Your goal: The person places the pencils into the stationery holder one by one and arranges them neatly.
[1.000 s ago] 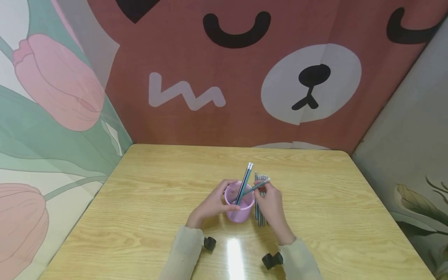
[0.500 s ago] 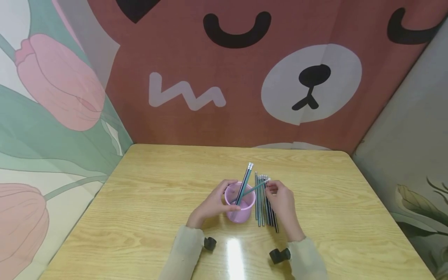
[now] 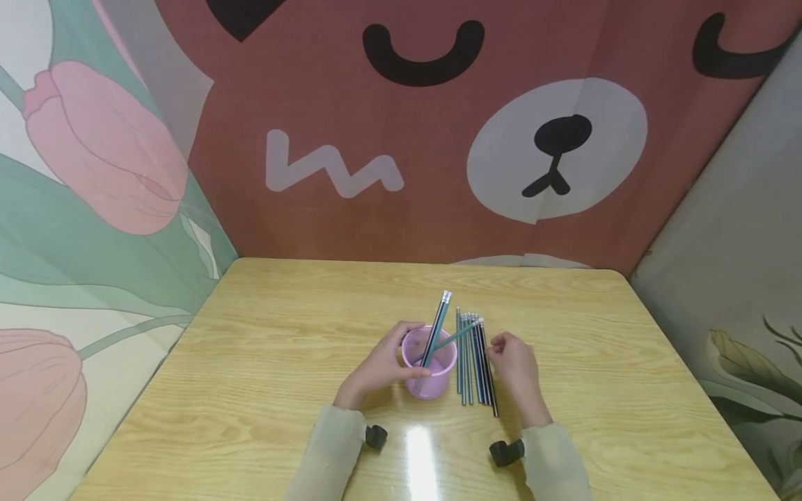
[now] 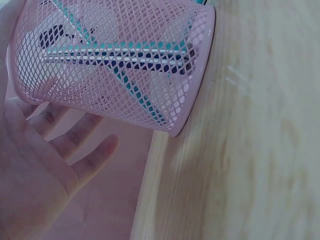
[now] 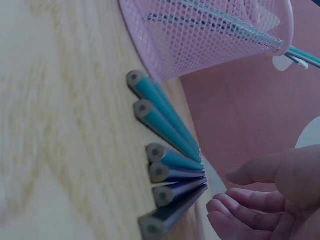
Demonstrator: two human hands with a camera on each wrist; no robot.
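Note:
A pink mesh pencil cup (image 3: 427, 388) stands on the table, held by my left hand (image 3: 378, 363) with thumb at the near rim and fingers at the far side. Through the mesh in the left wrist view, teal and dark striped pencils (image 4: 125, 57) show inside. Some pencils (image 3: 444, 310) lean upright together, while one teal pencil (image 3: 462, 332) slants out rightward over the rim. Right of the cup lies a row of loose pencils (image 3: 471, 369), their flat unsharpened ends facing the right wrist camera. My right hand (image 3: 516, 365) hovers just right of this row, fingers loosely bent, holding nothing.
The wooden table (image 3: 282, 313) extends to both sides, its back edge meeting a wall covering (image 3: 326, 229) with a printed bear. Flowered panels (image 3: 125, 264) rise at the left. A black wrist camera (image 3: 506, 454) sits at the right sleeve, another camera (image 3: 376, 437) at the left.
My right hand has let go of the slanted teal pencil and moved right, away from the cup, uncovering the row of pencils. The left hand and cup have stayed put.

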